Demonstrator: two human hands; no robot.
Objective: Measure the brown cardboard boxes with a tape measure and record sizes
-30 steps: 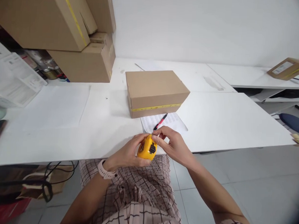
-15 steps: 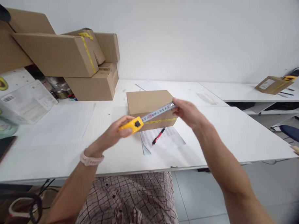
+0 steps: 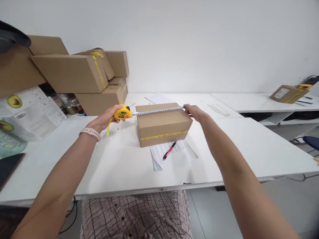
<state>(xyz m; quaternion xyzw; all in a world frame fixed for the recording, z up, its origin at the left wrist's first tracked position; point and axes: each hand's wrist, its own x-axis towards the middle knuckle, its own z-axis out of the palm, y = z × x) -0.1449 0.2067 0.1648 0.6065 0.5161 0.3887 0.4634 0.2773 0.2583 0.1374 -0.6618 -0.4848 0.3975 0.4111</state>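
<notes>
My left hand (image 3: 108,117) is closed round the yellow case of a tape measure (image 3: 123,112), left of a brown cardboard box (image 3: 164,125). A yellow wrist strap dangles from the case. The pulled-out blade runs across the top of the box, along its length. At the box's right end, my right hand (image 3: 193,111) pinches the blade's tip close to the edge. Yellow tape lines the box's front face. In front of it lie printed sheets (image 3: 158,154) with a red and black pen (image 3: 169,150) on top.
Stacked cardboard boxes (image 3: 69,72) and a white carton with avocado pictures (image 3: 31,111) fill the left side. A dark phone-like slab (image 3: 6,173) lies at the left edge. A small taped box (image 3: 288,93) sits on the right-hand table.
Both hands have moved apart, mostly my left hand going left, so more blade is out. The blade has gone from slanting in front of the box to lying along its top.
</notes>
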